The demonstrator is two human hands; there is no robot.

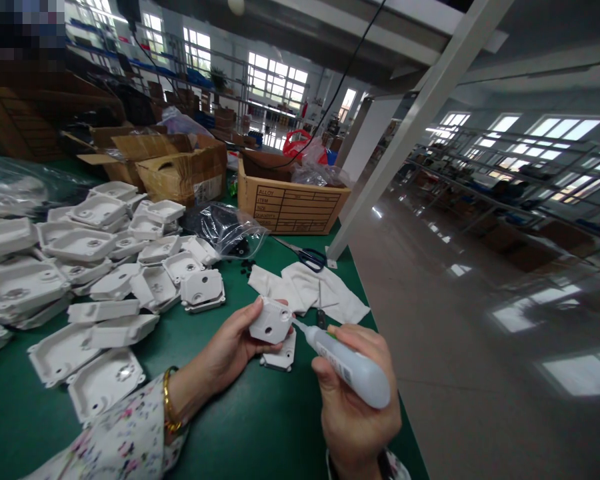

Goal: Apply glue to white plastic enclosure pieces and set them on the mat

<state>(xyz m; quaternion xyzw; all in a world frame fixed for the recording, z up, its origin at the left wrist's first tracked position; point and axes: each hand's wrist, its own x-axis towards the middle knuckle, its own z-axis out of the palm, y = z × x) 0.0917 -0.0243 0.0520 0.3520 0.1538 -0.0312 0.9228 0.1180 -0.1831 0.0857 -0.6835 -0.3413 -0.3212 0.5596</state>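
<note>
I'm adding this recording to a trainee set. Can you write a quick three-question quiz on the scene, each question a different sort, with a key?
1. Open question: which side holds the squeeze bottle, and what is held on the other side?

2. Fill in the blank: the top word printed on the front of the cardboard box nearest the scissors is ____.

3. Multiple choice: what lies between the scissors and the squeeze bottle?
A. a gold bracelet
B. white cloth
C. a clear plastic bag

Key
1. The right hand holds the squeeze bottle; the left hand holds a white part.
2. ALLOY
3. B
</note>
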